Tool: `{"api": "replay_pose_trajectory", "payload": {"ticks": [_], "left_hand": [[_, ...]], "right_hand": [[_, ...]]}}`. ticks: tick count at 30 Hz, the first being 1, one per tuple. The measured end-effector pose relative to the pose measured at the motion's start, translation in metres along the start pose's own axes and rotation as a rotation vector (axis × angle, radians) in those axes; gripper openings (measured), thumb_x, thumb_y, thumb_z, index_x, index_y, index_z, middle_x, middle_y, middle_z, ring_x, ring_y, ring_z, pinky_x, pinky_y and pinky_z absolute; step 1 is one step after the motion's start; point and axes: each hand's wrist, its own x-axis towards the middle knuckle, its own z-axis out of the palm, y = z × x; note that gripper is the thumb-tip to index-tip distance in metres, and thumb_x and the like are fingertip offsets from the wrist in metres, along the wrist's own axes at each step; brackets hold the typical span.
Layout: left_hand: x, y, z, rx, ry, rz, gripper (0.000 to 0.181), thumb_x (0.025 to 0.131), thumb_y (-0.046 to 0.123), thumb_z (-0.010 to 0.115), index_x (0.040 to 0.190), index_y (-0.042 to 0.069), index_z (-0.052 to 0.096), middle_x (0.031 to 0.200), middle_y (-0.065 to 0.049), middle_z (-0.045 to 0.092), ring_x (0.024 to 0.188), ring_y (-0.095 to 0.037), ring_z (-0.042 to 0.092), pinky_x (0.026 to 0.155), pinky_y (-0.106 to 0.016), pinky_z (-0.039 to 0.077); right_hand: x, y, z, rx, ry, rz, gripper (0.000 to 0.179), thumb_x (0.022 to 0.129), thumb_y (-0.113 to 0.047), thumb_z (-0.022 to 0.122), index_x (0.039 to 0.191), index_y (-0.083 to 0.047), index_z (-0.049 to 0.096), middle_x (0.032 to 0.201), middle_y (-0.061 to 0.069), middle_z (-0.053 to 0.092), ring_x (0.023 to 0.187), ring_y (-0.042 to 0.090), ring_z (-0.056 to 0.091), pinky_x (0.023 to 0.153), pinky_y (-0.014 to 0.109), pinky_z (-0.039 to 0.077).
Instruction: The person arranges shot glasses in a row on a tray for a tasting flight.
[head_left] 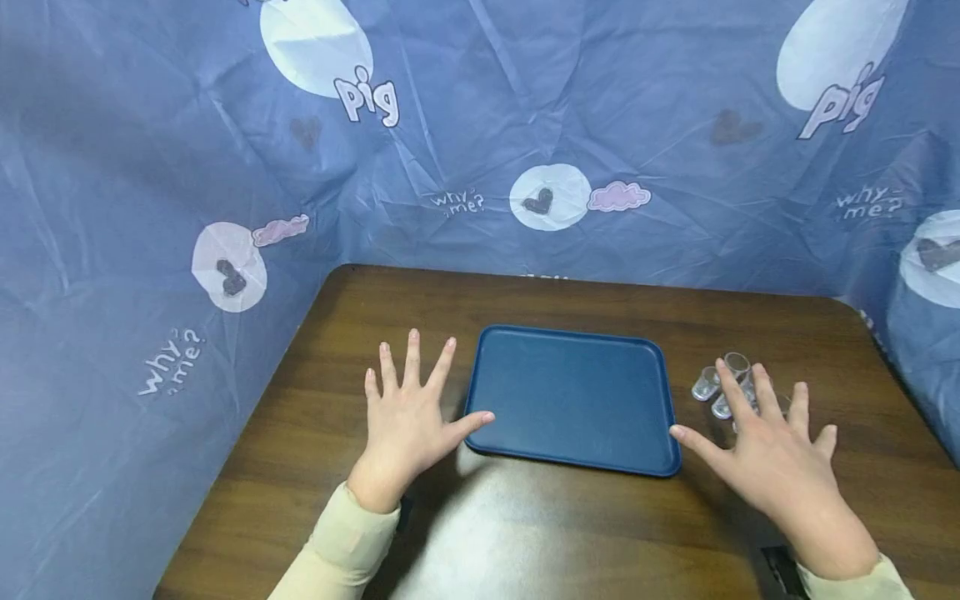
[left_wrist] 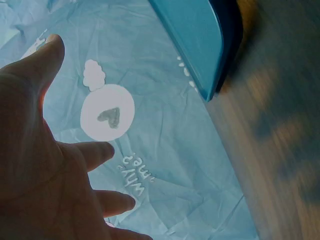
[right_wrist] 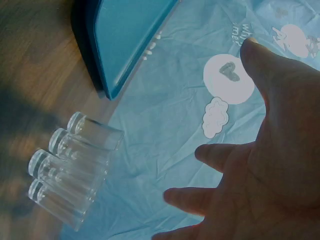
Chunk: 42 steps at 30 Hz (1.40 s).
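Note:
A blue rectangular tray (head_left: pixel 573 400) lies flat on the wooden table. My left hand (head_left: pixel 408 425), fingers spread and straight, hovers at the tray's left side, its thumb overlapping the tray's left edge in the head view. On the other side my right hand (head_left: pixel 780 462) is spread too, the thumb near the tray's right edge. Several small clear glasses (head_left: pixel 705 383) stand behind the right fingers, which partly hide them in the head view. The right wrist view shows these glasses (right_wrist: pixel 70 175) upright and close together. Neither hand holds anything.
The brown wooden table (head_left: pixel 420 292) is bordered at the back and sides by a blue printed cloth (head_left: pixel 450 125). Its back corners are rounded. Light reflects off the table in front of the tray.

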Motion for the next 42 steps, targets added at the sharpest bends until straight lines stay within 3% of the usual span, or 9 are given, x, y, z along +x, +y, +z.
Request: {"api": "replay_pose_trajectory", "payload": {"ticks": [5, 11, 19, 25, 31, 42], "left_hand": [[0.0, 0.0, 0.001, -0.042, -0.041, 0.021, 0.116, 0.077, 0.09, 0.052, 0.166, 0.025, 0.015, 0.167, -0.021, 0.008, 0.148, -0.053, 0.007, 0.112, -0.07, 0.014], [0.002, 0.0, 0.007, -0.22, -0.144, 0.08, 0.12, 0.081, 0.064, 0.077, 0.164, 0.007, 0.011, 0.163, -0.027, 0.018, 0.145, -0.053, 0.018, 0.113, -0.062, 0.024], [0.011, 0.003, 0.021, -0.443, -0.237, 0.147, 0.119, 0.078, 0.043, 0.089, 0.158, -0.008, 0.018, 0.159, -0.031, 0.025, 0.145, -0.045, 0.027, 0.115, -0.052, 0.028], [0.022, 0.006, 0.032, -0.396, -0.267, 0.124, 0.127, 0.069, 0.042, 0.096, 0.16, -0.003, 0.02, 0.148, -0.034, 0.039, 0.133, -0.05, 0.041, 0.107, -0.055, 0.038], [0.033, 0.007, 0.04, -0.343, -0.355, 0.098, 0.139, 0.06, 0.044, 0.1, 0.161, -0.003, 0.016, 0.15, -0.033, 0.036, 0.137, -0.046, 0.036, 0.108, -0.053, 0.037], [0.044, 0.005, 0.046, -0.345, -0.485, 0.097, 0.141, 0.06, 0.04, 0.101, 0.161, -0.002, 0.013, 0.156, -0.034, 0.027, 0.143, -0.044, 0.029, 0.111, -0.051, 0.034]], "right_hand": [[-0.004, 0.005, 0.002, 0.013, 0.006, -0.001, 0.111, 0.086, -0.081, 0.052, 0.165, -0.024, -0.002, 0.162, 0.034, 0.002, 0.138, 0.066, -0.01, 0.089, 0.089, -0.002], [-0.006, 0.017, 0.004, 0.046, 0.045, 0.003, 0.114, 0.087, -0.076, 0.058, 0.165, -0.013, 0.003, 0.16, 0.036, 0.009, 0.141, 0.063, -0.003, 0.094, 0.087, 0.004], [-0.005, 0.037, 0.001, 0.11, 0.106, 0.027, 0.117, 0.086, -0.068, 0.068, 0.162, 0.0, 0.009, 0.155, 0.04, 0.018, 0.14, 0.064, 0.007, 0.09, 0.086, 0.018], [-0.001, 0.056, 0.003, 0.156, 0.141, 0.037, 0.115, 0.088, -0.059, 0.072, 0.157, 0.011, 0.013, 0.152, 0.043, 0.021, 0.136, 0.067, 0.014, 0.095, 0.083, 0.019], [-0.001, 0.073, 0.005, 0.169, 0.205, 0.009, 0.112, 0.089, -0.051, 0.075, 0.15, 0.022, 0.016, 0.146, 0.049, 0.023, 0.133, 0.067, 0.021, 0.112, 0.068, 0.012], [-0.003, 0.082, 0.007, 0.188, 0.23, 0.076, 0.103, 0.087, -0.048, 0.078, 0.146, 0.021, 0.03, 0.14, 0.047, 0.037, 0.126, 0.064, 0.036, 0.1, 0.073, 0.028]]}}
